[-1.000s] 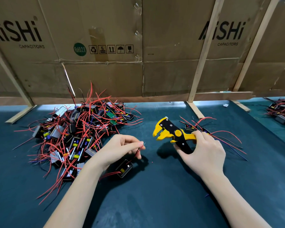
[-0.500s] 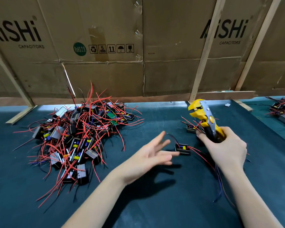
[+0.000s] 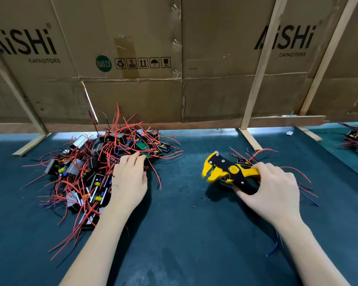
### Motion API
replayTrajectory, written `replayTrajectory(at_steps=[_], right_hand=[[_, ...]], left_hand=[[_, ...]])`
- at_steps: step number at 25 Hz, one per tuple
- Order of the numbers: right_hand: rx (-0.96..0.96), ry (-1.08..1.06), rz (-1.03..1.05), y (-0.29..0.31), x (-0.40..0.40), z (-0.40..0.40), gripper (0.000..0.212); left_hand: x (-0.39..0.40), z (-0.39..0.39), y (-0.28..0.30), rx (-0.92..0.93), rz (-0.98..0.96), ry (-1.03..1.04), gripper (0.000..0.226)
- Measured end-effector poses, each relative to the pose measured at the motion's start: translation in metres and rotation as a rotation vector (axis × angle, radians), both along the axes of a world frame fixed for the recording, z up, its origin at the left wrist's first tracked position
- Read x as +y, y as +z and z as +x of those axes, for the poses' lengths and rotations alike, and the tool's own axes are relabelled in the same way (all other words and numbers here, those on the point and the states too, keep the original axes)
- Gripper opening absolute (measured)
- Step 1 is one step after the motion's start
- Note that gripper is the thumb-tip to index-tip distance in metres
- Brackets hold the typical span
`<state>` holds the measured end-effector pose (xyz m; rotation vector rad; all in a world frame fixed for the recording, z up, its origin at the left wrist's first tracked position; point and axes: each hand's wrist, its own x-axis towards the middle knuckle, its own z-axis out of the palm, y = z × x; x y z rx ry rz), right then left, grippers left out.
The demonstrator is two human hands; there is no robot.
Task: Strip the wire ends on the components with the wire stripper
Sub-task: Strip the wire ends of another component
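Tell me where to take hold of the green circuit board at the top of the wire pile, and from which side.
Pinch the green circuit board by its long edges, coming from the near right, where the left hand already reaches. It lies on top of the pile with its right end showing; red wires cross its other sides, so a grip from there would likely snag them.

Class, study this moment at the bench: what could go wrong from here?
1. The left hand reaches into the tangled pile of components; lifting one may drag neighbours along by their red wires.
2. The right hand holds the wire stripper over finished components; it might snag their leads.
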<state>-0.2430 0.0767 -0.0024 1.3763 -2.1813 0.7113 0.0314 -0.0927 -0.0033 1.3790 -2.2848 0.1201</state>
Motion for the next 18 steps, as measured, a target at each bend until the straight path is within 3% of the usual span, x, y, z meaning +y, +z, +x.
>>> replayTrajectory(at_steps=[4, 8, 12, 14, 18], right_hand=[[0.098, -0.103, 0.113, -0.009, -0.002, -0.009, 0.052], [0.003, -0.301, 0.079, -0.006, 0.000, -0.025, 0.048], [-0.121, -0.489, 0.109, -0.001, 0.009, -0.041, 0.052], [-0.172, -0.454, 0.105, 0.003, 0.012, -0.044, 0.058], [-0.252, -0.241, -0.078, 0.011, 0.005, -0.026, 0.065]], left_hand=[[-0.006, -0.002, -0.002, -0.062, -0.071, 0.011, 0.054], [-0.004, -0.003, -0.004, -0.084, -0.090, 0.004, 0.043], [0.000, -0.001, 0.001, 0.021, -0.075, 0.032, 0.031], [0.001, -0.002, 0.002, 0.051, -0.085, 0.039, 0.030], [0.000, -0.004, 0.002, -0.047, -0.075, 0.027, 0.051]])
